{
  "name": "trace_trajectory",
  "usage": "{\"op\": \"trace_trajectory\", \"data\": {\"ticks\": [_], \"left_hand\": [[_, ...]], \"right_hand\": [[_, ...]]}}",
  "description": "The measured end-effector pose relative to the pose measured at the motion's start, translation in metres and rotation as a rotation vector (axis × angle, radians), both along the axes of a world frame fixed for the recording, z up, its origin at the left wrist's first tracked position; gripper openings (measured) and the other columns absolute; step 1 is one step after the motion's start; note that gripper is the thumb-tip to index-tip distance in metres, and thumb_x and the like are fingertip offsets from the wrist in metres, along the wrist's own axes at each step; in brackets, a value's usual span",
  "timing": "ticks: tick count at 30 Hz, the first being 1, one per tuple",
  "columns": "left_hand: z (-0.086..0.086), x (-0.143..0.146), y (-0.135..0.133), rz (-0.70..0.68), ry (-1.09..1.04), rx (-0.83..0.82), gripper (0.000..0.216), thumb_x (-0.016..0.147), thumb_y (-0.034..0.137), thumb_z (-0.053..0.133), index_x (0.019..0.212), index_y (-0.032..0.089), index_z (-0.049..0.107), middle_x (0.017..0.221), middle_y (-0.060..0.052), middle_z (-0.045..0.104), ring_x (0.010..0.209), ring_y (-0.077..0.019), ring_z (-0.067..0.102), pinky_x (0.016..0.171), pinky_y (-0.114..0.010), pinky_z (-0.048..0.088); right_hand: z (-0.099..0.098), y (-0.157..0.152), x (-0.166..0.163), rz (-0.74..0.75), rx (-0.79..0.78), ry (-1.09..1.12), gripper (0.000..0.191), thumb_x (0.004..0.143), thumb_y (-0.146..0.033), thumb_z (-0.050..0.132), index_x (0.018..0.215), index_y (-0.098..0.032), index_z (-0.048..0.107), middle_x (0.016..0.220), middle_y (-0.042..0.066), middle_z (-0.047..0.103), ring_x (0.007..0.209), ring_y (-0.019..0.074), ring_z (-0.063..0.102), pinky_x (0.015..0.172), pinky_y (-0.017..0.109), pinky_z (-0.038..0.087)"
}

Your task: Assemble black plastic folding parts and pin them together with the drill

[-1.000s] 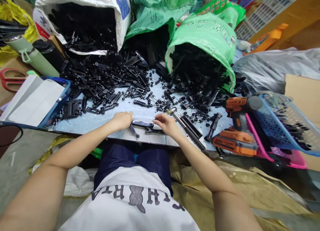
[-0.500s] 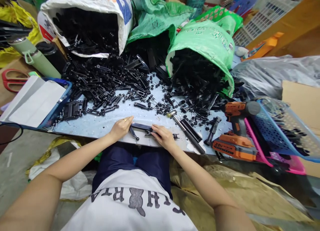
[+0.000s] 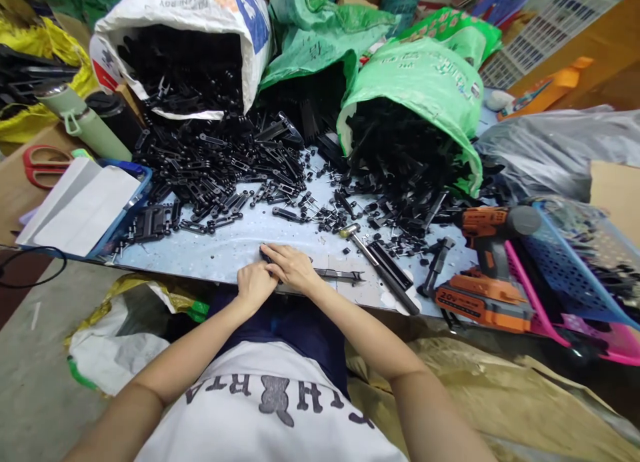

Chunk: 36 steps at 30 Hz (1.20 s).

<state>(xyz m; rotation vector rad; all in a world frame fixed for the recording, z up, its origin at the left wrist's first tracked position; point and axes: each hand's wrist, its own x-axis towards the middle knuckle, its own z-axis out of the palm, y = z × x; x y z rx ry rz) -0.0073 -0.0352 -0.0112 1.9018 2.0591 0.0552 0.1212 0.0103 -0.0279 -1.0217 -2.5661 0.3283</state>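
At the front edge of the table my two hands meet, right over left. My left hand (image 3: 256, 283) is closed, its fingers curled round a black plastic part mostly hidden beneath them. My right hand (image 3: 291, 269) lies across it with fingers together, gripping the same part; a dark end shows by its fingertips. From under my right hand a long black bracket (image 3: 343, 275) with a forked end sticks out to the right, along the tabletop. Whether it is one piece with the hidden part I cannot tell.
A hammer (image 3: 383, 272) and an orange cordless drill (image 3: 485, 269) lie to the right, near a blue basket (image 3: 575, 249). Loose black links (image 3: 215, 169) and pins spread before a white sack (image 3: 255, 55) and a green sack (image 3: 415, 69). Papers (image 3: 80, 202) lie left.
My right hand has moved left onto my left hand, and the two now overlap. The bracket's left portion and the small hanging arm are now covered. The camera view has shifted slightly.
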Motion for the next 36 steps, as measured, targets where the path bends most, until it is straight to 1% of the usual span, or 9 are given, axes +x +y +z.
{"op": "trace_trajectory", "data": {"ticks": [4, 9, 12, 16, 19, 23, 26, 29, 36], "left_hand": [[-0.001, -0.007, 0.003, 0.008, -0.001, -0.046, 0.041, 0.083, 0.044, 0.041, 0.086, 0.014, 0.069, 0.083, -0.016, 0.069, 0.080, -0.0289, 0.065, 0.069, -0.034, 0.044], [-0.008, 0.004, 0.001, 0.067, -0.070, -0.020, 0.032, 0.086, 0.030, 0.038, 0.094, 0.019, 0.067, 0.091, -0.012, 0.069, 0.086, -0.0243, 0.065, 0.073, -0.030, 0.044], [-0.009, -0.001, -0.002, -0.009, -0.048, -0.008, 0.033, 0.087, 0.035, 0.040, 0.092, 0.018, 0.067, 0.088, -0.011, 0.069, 0.084, -0.0243, 0.065, 0.074, -0.031, 0.045], [-0.011, -0.026, -0.002, -0.226, -0.035, 0.201, 0.033, 0.087, 0.039, 0.043, 0.091, 0.016, 0.065, 0.087, -0.012, 0.067, 0.085, -0.0241, 0.062, 0.072, -0.032, 0.046], [-0.014, -0.037, 0.013, -0.543, -0.093, 0.506, 0.030, 0.087, 0.037, 0.046, 0.101, 0.016, 0.063, 0.106, -0.015, 0.063, 0.102, -0.0257, 0.056, 0.083, -0.037, 0.044], [-0.015, -0.025, 0.044, -0.983, -0.087, 0.536, 0.041, 0.087, 0.038, 0.050, 0.121, 0.016, 0.052, 0.117, -0.015, 0.058, 0.103, -0.0236, 0.056, 0.084, -0.034, 0.041], [-0.008, -0.011, 0.056, -0.949, 0.026, 0.402, 0.040, 0.089, 0.043, 0.043, 0.108, 0.011, 0.059, 0.095, -0.015, 0.064, 0.086, -0.0224, 0.060, 0.072, -0.031, 0.043], [0.004, -0.008, 0.053, -0.836, 0.008, 0.289, 0.044, 0.093, 0.042, 0.031, 0.085, 0.014, 0.064, 0.081, -0.010, 0.066, 0.076, -0.0194, 0.061, 0.063, -0.027, 0.041], [0.048, -0.029, 0.013, -0.758, -0.239, 0.272, 0.054, 0.093, 0.045, 0.024, 0.066, 0.017, 0.062, 0.063, -0.007, 0.062, 0.058, -0.0167, 0.058, 0.055, -0.027, 0.039]], "right_hand": [[0.000, -0.007, 0.003, -0.046, -0.007, -0.096, 0.052, 0.093, -0.049, 0.031, 0.135, -0.020, 0.042, 0.127, 0.009, 0.053, 0.105, 0.0233, 0.051, 0.085, 0.036, 0.046], [0.000, -0.009, -0.001, -0.085, -0.025, -0.118, 0.050, 0.094, -0.047, 0.030, 0.135, -0.021, 0.043, 0.127, 0.009, 0.052, 0.105, 0.0227, 0.050, 0.085, 0.036, 0.045], [0.001, -0.008, -0.006, -0.087, -0.024, -0.125, 0.049, 0.094, -0.046, 0.032, 0.135, -0.022, 0.042, 0.127, 0.010, 0.052, 0.106, 0.0225, 0.050, 0.084, 0.036, 0.045], [0.006, -0.014, 0.010, 0.000, 0.054, -0.051, 0.048, 0.093, -0.046, 0.034, 0.133, -0.022, 0.043, 0.133, 0.010, 0.046, 0.114, 0.0219, 0.048, 0.093, 0.038, 0.041], [0.003, -0.024, 0.052, -0.074, 0.198, -0.017, 0.057, 0.086, -0.056, 0.042, 0.128, -0.018, 0.047, 0.133, 0.014, 0.045, 0.117, 0.0256, 0.045, 0.097, 0.043, 0.037], [-0.005, -0.030, 0.106, -0.304, 0.209, -0.200, 0.057, 0.080, -0.067, 0.044, 0.090, -0.013, 0.063, 0.086, 0.015, 0.063, 0.082, 0.0252, 0.059, 0.070, 0.036, 0.043], [-0.002, -0.027, 0.119, -0.259, 0.163, -0.306, 0.057, 0.084, -0.066, 0.036, 0.068, -0.016, 0.059, 0.064, 0.009, 0.060, 0.063, 0.0192, 0.057, 0.058, 0.029, 0.036], [0.013, -0.024, 0.116, -0.118, 0.088, -0.249, 0.059, 0.089, -0.062, 0.026, 0.066, -0.017, 0.056, 0.061, 0.006, 0.058, 0.057, 0.0150, 0.054, 0.054, 0.027, 0.031], [0.071, -0.048, 0.106, 0.143, -0.045, 0.018, 0.053, 0.092, -0.056, 0.028, 0.065, -0.019, 0.055, 0.055, 0.002, 0.052, 0.052, 0.0127, 0.049, 0.050, 0.027, 0.030]]}}
